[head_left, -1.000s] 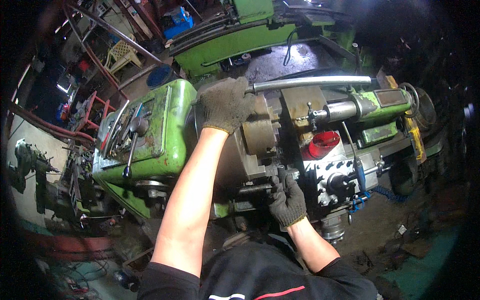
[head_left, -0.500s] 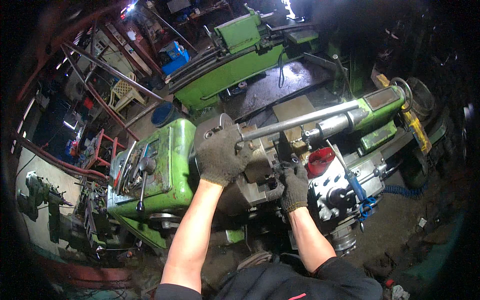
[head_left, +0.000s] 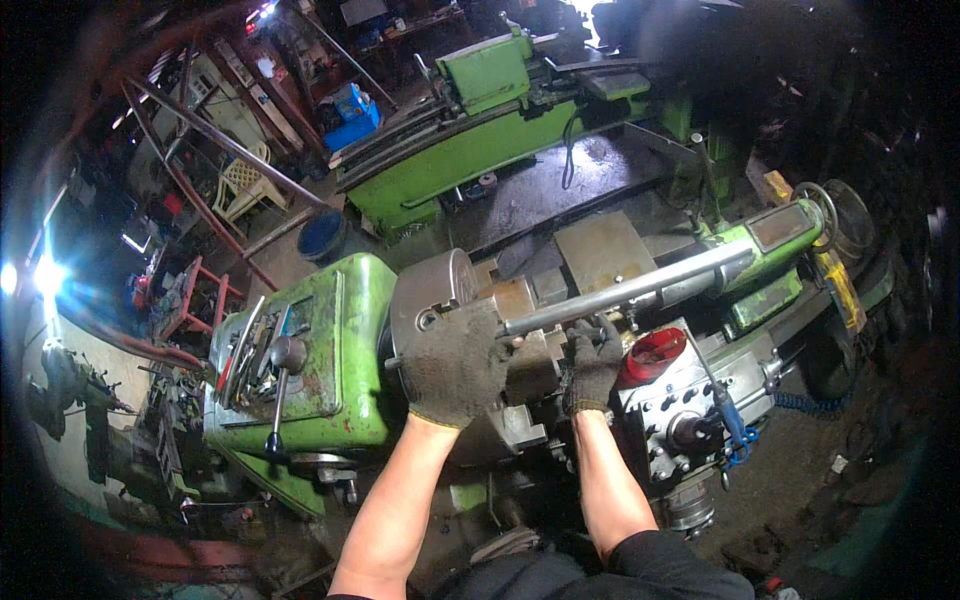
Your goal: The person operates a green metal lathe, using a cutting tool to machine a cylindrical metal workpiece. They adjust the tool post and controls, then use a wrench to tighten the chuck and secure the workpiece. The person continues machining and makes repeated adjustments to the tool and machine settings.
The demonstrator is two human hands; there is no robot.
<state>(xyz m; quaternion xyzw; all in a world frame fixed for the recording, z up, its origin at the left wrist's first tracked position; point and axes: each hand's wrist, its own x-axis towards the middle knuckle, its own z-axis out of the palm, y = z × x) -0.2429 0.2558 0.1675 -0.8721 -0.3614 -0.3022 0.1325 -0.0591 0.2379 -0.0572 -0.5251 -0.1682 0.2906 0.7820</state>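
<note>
My left hand (head_left: 455,368), in a dark knit glove, lies over the lathe chuck (head_left: 432,280), its fingers curled at the near end of a long metal bar (head_left: 630,290). The bar slants up to the right, over the carriage toward the green tailstock (head_left: 785,230). My right hand (head_left: 593,368), gloved too, is closed just below the bar, beside the chuck jaws (head_left: 522,425). What its fingers grip is hidden. A red cup-like container (head_left: 655,355) stands right of that hand.
The green headstock (head_left: 350,350) carries loose tools and a ball-topped lever (head_left: 287,360). A blue-handled tool (head_left: 735,425) leans by the carriage. Behind are another green lathe (head_left: 470,145), a dark bucket (head_left: 322,235) and a pale plastic chair (head_left: 245,185). Red metal framing is at left.
The view has shifted, so the lathe sits lower. The bar's far end has come nearer to me against the tailstock. Both hands stay near the chuck.
</note>
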